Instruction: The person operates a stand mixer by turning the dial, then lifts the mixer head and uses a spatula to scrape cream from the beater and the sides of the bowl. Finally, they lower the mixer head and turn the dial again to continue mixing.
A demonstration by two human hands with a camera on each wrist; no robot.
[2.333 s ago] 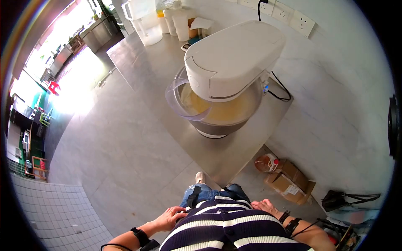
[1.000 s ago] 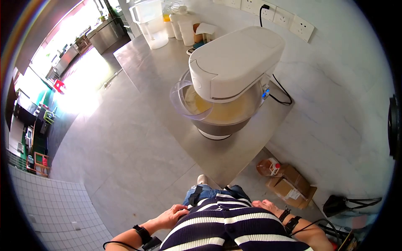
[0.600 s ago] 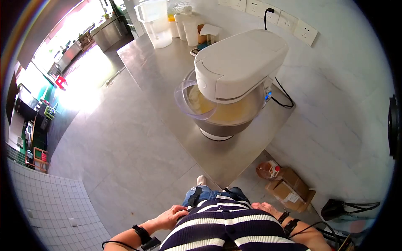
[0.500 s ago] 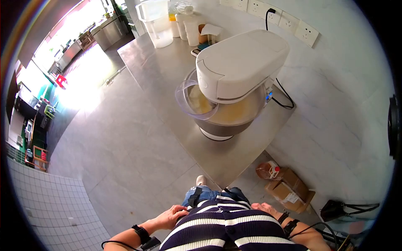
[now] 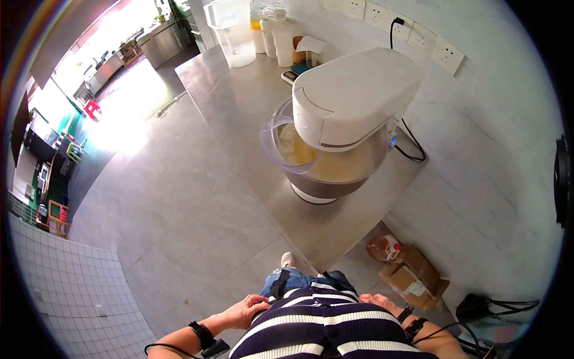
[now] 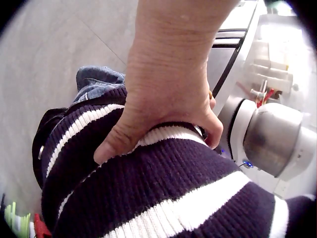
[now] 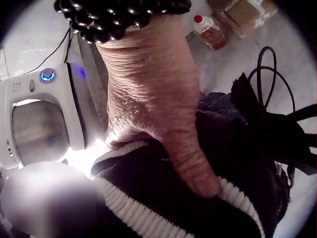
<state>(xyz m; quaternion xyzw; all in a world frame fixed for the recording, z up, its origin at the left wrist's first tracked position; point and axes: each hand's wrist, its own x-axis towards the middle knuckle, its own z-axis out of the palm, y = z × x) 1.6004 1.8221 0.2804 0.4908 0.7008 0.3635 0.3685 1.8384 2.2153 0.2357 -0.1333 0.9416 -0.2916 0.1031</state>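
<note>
My left hand rests at the waist on a navy and white striped knit top, thumb spread from the fingers and nothing held. On the other side of the waist lies my right hand, its thumb pressed along the same top in the right wrist view; its other fingers are mostly hidden. In front stands a white stand mixer, head lowered over a metal bowl of pale yellow mixture. A clear splash guard juts from the rim. The mixer's knob glows blue.
The mixer stands on a steel table against a marbled wall. A clear jug, white bottles and a phone are behind it. A cardboard box, a large bottle and a black bag lie low at the right.
The head view has shifted, so the mixer and table sit further right and slightly lower in it. Both hands stay at the waist. The look of the mixture in the bowl varies between frames.
</note>
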